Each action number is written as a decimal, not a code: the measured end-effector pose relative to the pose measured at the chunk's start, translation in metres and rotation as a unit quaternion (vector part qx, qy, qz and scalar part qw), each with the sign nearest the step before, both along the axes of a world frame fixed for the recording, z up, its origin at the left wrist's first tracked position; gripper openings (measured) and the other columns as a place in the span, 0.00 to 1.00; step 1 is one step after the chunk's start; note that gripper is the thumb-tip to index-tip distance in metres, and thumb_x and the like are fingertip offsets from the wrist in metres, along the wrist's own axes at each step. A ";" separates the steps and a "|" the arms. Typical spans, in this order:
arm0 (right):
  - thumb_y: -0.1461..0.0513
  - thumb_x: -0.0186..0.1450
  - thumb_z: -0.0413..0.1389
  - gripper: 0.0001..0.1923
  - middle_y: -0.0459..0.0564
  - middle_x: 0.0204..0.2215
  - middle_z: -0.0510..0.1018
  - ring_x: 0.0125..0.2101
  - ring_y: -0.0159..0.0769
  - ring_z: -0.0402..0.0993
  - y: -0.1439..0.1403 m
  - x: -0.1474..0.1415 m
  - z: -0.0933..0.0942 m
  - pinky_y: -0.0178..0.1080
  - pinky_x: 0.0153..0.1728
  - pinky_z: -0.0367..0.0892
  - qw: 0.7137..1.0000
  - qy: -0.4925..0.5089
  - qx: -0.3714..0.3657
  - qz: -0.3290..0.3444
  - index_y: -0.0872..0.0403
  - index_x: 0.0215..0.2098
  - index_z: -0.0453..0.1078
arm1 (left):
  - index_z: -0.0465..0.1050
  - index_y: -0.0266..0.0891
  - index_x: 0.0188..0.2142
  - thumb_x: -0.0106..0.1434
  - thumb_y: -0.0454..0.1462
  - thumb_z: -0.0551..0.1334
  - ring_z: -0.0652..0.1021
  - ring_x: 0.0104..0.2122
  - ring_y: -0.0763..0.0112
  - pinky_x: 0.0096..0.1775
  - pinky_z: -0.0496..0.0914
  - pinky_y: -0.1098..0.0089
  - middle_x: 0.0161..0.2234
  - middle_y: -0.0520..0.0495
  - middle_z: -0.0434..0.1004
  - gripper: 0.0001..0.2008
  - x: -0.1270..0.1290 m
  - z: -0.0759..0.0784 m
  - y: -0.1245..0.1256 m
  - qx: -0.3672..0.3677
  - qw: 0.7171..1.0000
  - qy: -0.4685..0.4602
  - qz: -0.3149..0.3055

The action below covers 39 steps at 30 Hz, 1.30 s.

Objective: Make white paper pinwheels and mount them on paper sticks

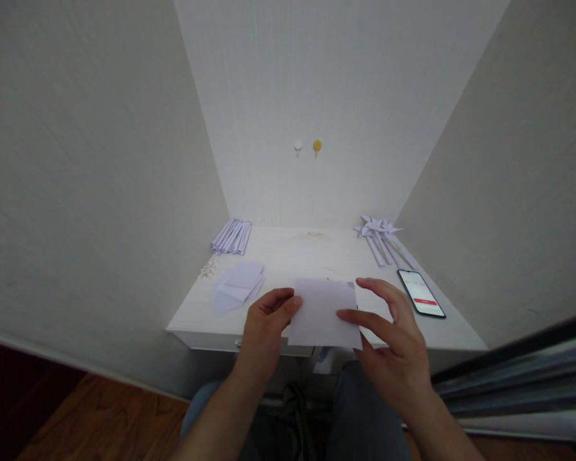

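Left grip [264,326] and right grip [393,336] pinching paper square [324,314] between them, above table [307,256]

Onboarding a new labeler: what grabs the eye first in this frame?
First, the sheet of paper held up at the near edge of the desk, pinched between the left hand and the right hand. Next, the phone with its lit screen at the right, and the paper pinwheels at the back right. At the left lie loose sheets and a bundle of paper strips.
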State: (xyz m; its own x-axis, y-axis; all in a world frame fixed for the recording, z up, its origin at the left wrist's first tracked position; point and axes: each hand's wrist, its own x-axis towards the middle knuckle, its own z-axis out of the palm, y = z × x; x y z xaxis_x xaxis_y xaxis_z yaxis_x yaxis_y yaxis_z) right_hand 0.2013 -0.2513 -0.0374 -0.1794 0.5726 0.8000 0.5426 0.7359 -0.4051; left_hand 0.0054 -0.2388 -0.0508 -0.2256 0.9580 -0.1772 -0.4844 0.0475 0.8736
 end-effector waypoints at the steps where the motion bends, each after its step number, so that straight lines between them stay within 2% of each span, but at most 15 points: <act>1: 0.74 0.62 0.56 0.19 0.55 0.59 0.70 0.59 0.55 0.66 -0.001 -0.002 -0.001 0.62 0.58 0.64 1.000 -0.001 0.004 -0.001 0.46 0.43 0.79 | 0.82 0.37 0.36 0.45 0.41 0.78 0.80 0.31 0.67 0.37 0.73 0.68 0.31 0.47 0.84 0.19 -0.001 0.000 0.000 0.003 0.999 0.031 -0.008; 6: 0.74 0.61 0.56 0.19 0.55 0.58 0.71 0.60 0.54 0.67 -0.002 -0.009 -0.007 0.61 0.58 0.65 1.000 -0.015 0.008 0.023 0.47 0.41 0.80 | 0.82 0.36 0.37 0.52 0.43 0.74 0.80 0.33 0.64 0.35 0.73 0.68 0.34 0.44 0.85 0.15 -0.004 0.005 -0.001 0.043 0.984 0.143 -0.095; 10: 0.74 0.59 0.57 0.20 0.54 0.58 0.72 0.61 0.54 0.66 -0.002 -0.008 -0.009 0.61 0.59 0.66 0.997 -0.040 -0.015 0.057 0.46 0.41 0.80 | 0.79 0.38 0.33 0.55 0.40 0.70 0.77 0.28 0.68 0.30 0.69 0.71 0.29 0.48 0.82 0.09 -0.003 0.003 -0.003 0.060 0.973 0.215 -0.055; 12: 0.73 0.60 0.58 0.19 0.54 0.59 0.73 0.63 0.55 0.64 -0.003 -0.006 -0.008 0.62 0.60 0.65 0.994 -0.067 -0.036 0.082 0.46 0.42 0.80 | 0.78 0.39 0.33 0.54 0.40 0.70 0.77 0.28 0.68 0.30 0.68 0.72 0.28 0.50 0.81 0.08 -0.003 0.000 -0.004 0.066 0.973 0.219 -0.042; 15: 0.69 0.64 0.61 0.14 0.52 0.59 0.75 0.64 0.54 0.62 -0.004 -0.003 -0.006 0.61 0.61 0.64 0.987 -0.093 -0.073 0.113 0.45 0.43 0.79 | 0.78 0.39 0.33 0.55 0.39 0.69 0.77 0.29 0.69 0.30 0.68 0.72 0.29 0.49 0.81 0.08 -0.005 -0.003 -0.004 0.081 0.973 0.208 -0.055; 19: 0.66 0.69 0.62 0.06 0.53 0.53 0.78 0.61 0.50 0.67 -0.002 -0.005 0.000 0.58 0.61 0.64 0.986 -0.053 -0.099 0.125 0.47 0.42 0.76 | 0.79 0.38 0.32 0.56 0.39 0.70 0.75 0.28 0.71 0.31 0.67 0.74 0.28 0.51 0.80 0.06 -0.008 -0.001 -0.009 0.096 0.975 0.180 -0.082; 22: 0.64 0.70 0.60 0.04 0.55 0.55 0.76 0.59 0.49 0.68 0.001 -0.009 0.004 0.55 0.59 0.65 0.985 -0.027 -0.125 0.115 0.48 0.41 0.76 | 0.80 0.38 0.32 0.56 0.38 0.71 0.75 0.28 0.72 0.31 0.67 0.74 0.28 0.51 0.80 0.06 -0.008 0.003 -0.015 0.097 0.973 0.183 -0.098; 25: 0.62 0.71 0.60 0.04 0.56 0.55 0.76 0.56 0.48 0.72 0.003 -0.012 0.007 0.51 0.55 0.69 0.980 -0.016 -0.164 0.112 0.48 0.42 0.77 | 0.83 0.38 0.33 0.58 0.39 0.70 0.75 0.28 0.71 0.30 0.67 0.74 0.28 0.49 0.81 0.07 -0.008 0.008 -0.020 0.091 0.969 0.197 -0.122; 28: 0.60 0.71 0.60 0.03 0.54 0.45 0.80 0.45 0.43 0.77 0.004 -0.015 0.009 0.44 0.45 0.73 0.972 0.013 -0.208 0.105 0.49 0.41 0.76 | 0.84 0.38 0.34 0.59 0.41 0.69 0.76 0.29 0.68 0.31 0.68 0.72 0.30 0.47 0.82 0.09 -0.007 0.012 -0.022 0.083 0.967 0.197 -0.142; 32: 0.59 0.69 0.62 0.03 0.48 0.33 0.80 0.34 0.38 0.76 0.005 -0.016 0.010 0.38 0.34 0.70 0.963 0.035 -0.256 0.077 0.50 0.37 0.76 | 0.85 0.38 0.36 0.60 0.42 0.69 0.77 0.29 0.67 0.31 0.70 0.72 0.30 0.46 0.83 0.10 -0.007 0.015 -0.023 0.076 0.966 0.205 -0.141; 39: 0.57 0.67 0.63 0.06 0.46 0.30 0.80 0.32 0.36 0.74 0.004 -0.018 0.011 0.36 0.32 0.68 0.951 0.061 -0.297 0.053 0.50 0.34 0.76 | 0.85 0.38 0.38 0.65 0.45 0.65 0.75 0.31 0.67 0.32 0.69 0.72 0.31 0.47 0.82 0.14 -0.009 0.016 -0.025 0.104 0.951 0.255 -0.141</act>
